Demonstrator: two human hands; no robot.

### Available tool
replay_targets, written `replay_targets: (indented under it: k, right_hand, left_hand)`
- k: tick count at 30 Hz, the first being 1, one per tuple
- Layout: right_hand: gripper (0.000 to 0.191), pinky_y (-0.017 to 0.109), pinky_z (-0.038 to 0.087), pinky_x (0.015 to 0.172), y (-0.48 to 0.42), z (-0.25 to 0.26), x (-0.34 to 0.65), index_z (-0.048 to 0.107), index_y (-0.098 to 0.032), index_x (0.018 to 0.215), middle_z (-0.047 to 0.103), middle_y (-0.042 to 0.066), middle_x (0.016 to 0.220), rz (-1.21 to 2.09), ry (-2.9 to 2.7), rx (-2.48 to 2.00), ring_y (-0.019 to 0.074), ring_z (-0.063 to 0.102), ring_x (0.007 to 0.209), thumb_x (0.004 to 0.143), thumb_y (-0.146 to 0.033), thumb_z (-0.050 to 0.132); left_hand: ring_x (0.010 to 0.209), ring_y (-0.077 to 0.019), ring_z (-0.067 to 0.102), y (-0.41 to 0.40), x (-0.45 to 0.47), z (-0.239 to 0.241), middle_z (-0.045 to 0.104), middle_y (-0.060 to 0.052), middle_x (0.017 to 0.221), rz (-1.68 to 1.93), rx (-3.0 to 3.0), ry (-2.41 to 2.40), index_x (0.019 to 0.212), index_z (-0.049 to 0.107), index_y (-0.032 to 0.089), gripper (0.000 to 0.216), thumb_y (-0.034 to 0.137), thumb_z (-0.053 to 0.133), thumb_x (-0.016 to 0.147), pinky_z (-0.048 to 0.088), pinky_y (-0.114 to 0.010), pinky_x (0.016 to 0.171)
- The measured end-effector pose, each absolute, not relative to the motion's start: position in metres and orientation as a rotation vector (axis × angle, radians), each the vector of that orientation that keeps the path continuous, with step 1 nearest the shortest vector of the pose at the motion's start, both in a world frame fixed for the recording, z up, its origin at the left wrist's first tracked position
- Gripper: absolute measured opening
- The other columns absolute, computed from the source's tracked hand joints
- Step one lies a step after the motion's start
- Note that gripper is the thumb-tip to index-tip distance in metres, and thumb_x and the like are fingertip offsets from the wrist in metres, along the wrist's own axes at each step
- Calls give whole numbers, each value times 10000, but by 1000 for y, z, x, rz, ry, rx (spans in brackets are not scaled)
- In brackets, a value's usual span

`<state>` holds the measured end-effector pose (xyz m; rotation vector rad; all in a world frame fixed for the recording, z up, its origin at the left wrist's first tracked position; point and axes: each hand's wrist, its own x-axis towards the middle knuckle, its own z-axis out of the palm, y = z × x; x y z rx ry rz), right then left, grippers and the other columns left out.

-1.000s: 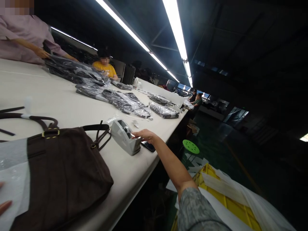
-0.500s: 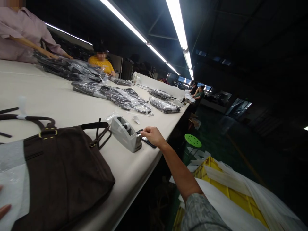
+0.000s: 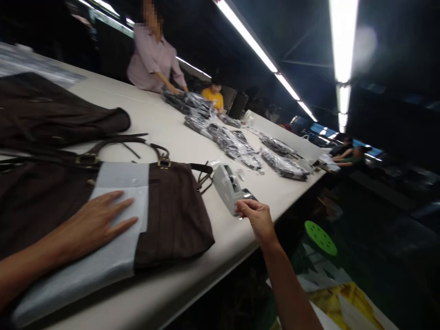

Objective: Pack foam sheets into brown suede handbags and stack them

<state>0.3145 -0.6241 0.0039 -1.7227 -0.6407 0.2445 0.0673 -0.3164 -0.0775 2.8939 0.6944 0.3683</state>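
Note:
My left hand [image 3: 98, 220] lies flat with fingers spread on a white translucent wrapping sheet [image 3: 123, 176]. That sheet is draped over the front of a dark brown handbag [image 3: 175, 220], which lies on the table with its handles toward the far side. At the front end of a grey tape dispenser [image 3: 225, 188], my right hand [image 3: 256, 215] is pinched closed. A small pale glint shows under its fingertips, apparently a short piece of clear tape. Behind that hand, a dark phone-like object [image 3: 249, 195] is partly hidden.
Another brown bag [image 3: 62, 110] lies at the left. Several plastic-wrapped bundles [image 3: 233, 144] are spread along the long white table [image 3: 151, 110]. Across it, a person in a pink shirt [image 3: 156, 59] handles bundles. A green stool [image 3: 321, 238] and a yellow crate [image 3: 337, 305] stand off the right edge.
My view has swung left, bringing my left hand and more of the handbag into sight. My right hand has drawn slightly back toward me from the dispenser's front, still pinched.

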Motion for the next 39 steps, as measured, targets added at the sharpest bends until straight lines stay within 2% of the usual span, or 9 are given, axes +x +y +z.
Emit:
replay_targets:
  k: [4,8,13,20,27,30,33,36,39]
  right_hand:
    - [226,248,462,562,-539,31,261,781,-165,746,705,60,693,662,-815,-1565,116,549,558,699,-386,795]
    - [216,211,445,555,-438,15,222,772,-131,765,728,65,730,927,-872,-1513,96,564,575,690,-329,812]
    - [235,201,465,545,-353,-21,209,757,-132,790,738,68,746,923,-779,-1658,114,621,608,711,-341,831]
    - [65,162,403,472,-327,-49,205,747,-121,742,735,46,705,887,-771,-1728,80,577,521,749,-183,766]
    - [129,197,467,521,-334,-66,205,783,-189,855,731,-6,721,651,-1015,-1775,112,612,547,739,-246,786]
    - [165,225,525,711,-342,-68,202,788,-252,931,754,-26,806,423,-1189,-1923,136,675,685,775,-305,778]
    - [166,244,483,907,-348,-67,195,770,-317,1007,762,-44,985,158,-1400,-2065,147,690,887,850,-332,720]
    - [250,264,467,931,-352,-63,192,708,-354,1154,729,-51,1123,44,-1551,-2154,160,669,995,911,-363,651]
    - [445,301,484,906,-352,-59,196,556,-349,1361,661,-7,1232,-25,-1616,-2198,192,632,1080,925,-412,622]
  left_hand:
    - [1340,-331,414,-323,58,-65,484,-165,1405,211,2890,787,1381,536,213,677,647,335,901,346,-490,1125]
    - [1294,-328,458,-327,58,-54,504,-179,1382,191,2882,758,1392,526,224,663,634,329,909,377,-496,1082]
    - [1292,-326,455,-328,51,-55,502,-181,1383,244,2884,692,1384,529,210,620,583,321,935,376,-492,1080]
    - [1291,-342,446,-329,50,-58,504,-190,1380,314,2832,668,1384,520,161,582,513,385,941,372,-500,1067]
    - [1270,-352,468,-331,49,-61,512,-193,1376,341,2802,671,1349,549,159,548,496,413,939,373,-514,1061]
    - [1244,-345,488,-333,48,-61,536,-195,1333,343,2795,678,1293,591,142,507,467,424,941,381,-504,1066]
    - [1222,-335,506,-336,47,-62,554,-197,1286,340,2781,693,1233,631,128,471,442,435,941,391,-480,1075]
    - [1202,-326,523,-338,46,-61,557,-194,1263,336,2770,697,1214,643,136,458,442,444,939,406,-464,1073]
    - [1201,-326,523,-339,46,-60,555,-197,1261,335,2768,696,1252,623,142,471,442,435,942,418,-467,1064]
